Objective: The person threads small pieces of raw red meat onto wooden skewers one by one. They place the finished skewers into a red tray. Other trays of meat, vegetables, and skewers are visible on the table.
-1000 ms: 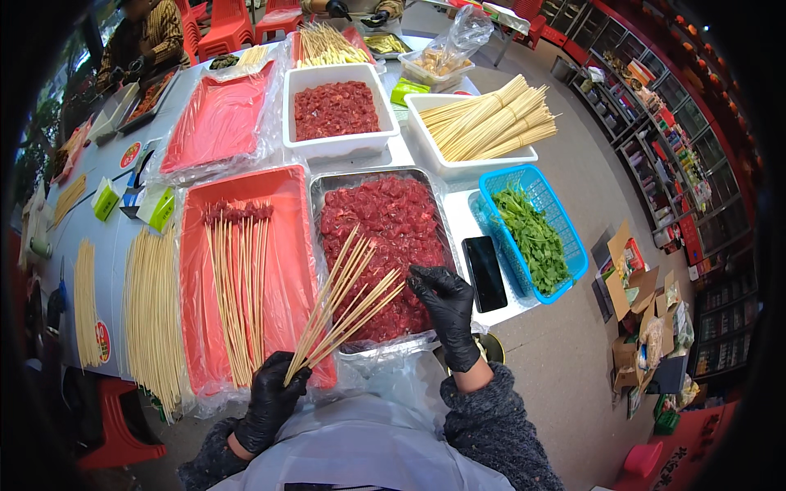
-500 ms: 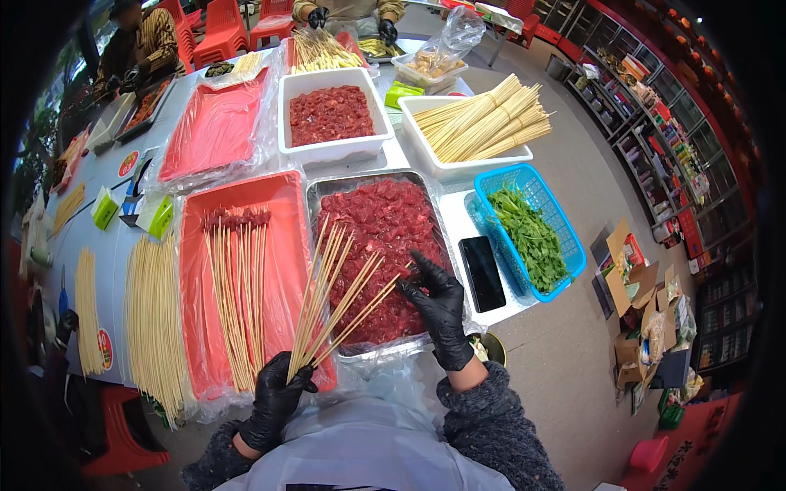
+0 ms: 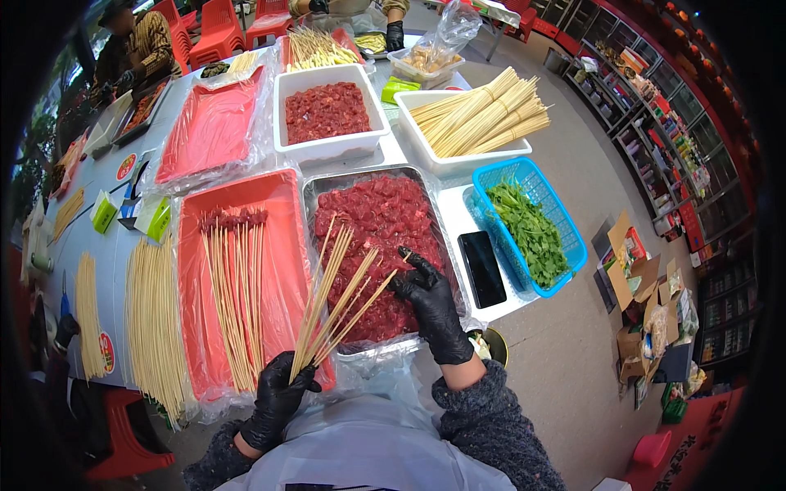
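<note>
My left hand [image 3: 278,401], black-gloved, is closed around the lower ends of a loose fan of bamboo skewers [image 3: 330,303]. They slant up over the steel tray [image 3: 308,192] of raw red meat pieces [image 3: 372,204]. Over the tray's right part, my right hand [image 3: 434,307], also in a black glove, has its fingers bent round the upper end of one skewer, whose pale tip shows past them. Whether meat is between those fingers is hidden. Beside it, a red tray [image 3: 282,221] lined with plastic holds a row of skewers with meat [image 3: 233,219] at their far ends.
Bare skewers [image 3: 151,327] lie at left. Beyond stand an empty red tray [image 3: 209,123], a white tub of meat [image 3: 327,147] and a white bin of skewers [image 3: 467,168]. A phone [image 3: 481,268] and blue basket of greens [image 3: 580,245] sit right. Other people [image 3: 147,45] are across the table.
My right hand has shifted slightly down and left, its fingers bending closer round the skewer tip. The fan of skewers has spread a little; my left hand stays nearly in place.
</note>
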A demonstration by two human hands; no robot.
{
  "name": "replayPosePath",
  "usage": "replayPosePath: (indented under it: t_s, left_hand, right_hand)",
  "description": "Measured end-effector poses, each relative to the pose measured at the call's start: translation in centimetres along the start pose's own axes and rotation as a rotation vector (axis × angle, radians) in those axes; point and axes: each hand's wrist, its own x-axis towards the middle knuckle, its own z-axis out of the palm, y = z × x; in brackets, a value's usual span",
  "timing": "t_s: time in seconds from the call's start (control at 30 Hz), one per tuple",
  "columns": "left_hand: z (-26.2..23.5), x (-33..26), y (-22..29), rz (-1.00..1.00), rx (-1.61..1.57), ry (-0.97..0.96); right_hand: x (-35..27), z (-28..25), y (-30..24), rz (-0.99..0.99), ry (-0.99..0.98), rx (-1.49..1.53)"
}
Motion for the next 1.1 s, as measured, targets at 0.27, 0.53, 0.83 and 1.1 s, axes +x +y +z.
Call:
replayPosePath:
  t_s: [0.27, 0.53, 0.83, 1.1]
  left_hand:
    - [-0.6, -0.5, 1.1, -0.083, -0.056, 0.032]
    - [-3.7, 0.4, 4.5, 0.041, -0.194, 0.336]
    - [-11.3, 3.9, 3.9, 0.006, -0.221, 0.478]
    - [-13.3, 5.2, 3.1, 0.097, -0.015, 0.508]
  right_hand:
    - [-0.3, 1.0, -0.7, 0.045, 0.072, 0.029]
    - [-0.5, -0.2, -0.9, 0.028, 0.186, 0.181]
    - [0.1, -1.5, -0.5, -0.022, 0.212, 0.235]
    - [-0.1, -1.4, -1.1, -0.038, 0.245, 0.232]
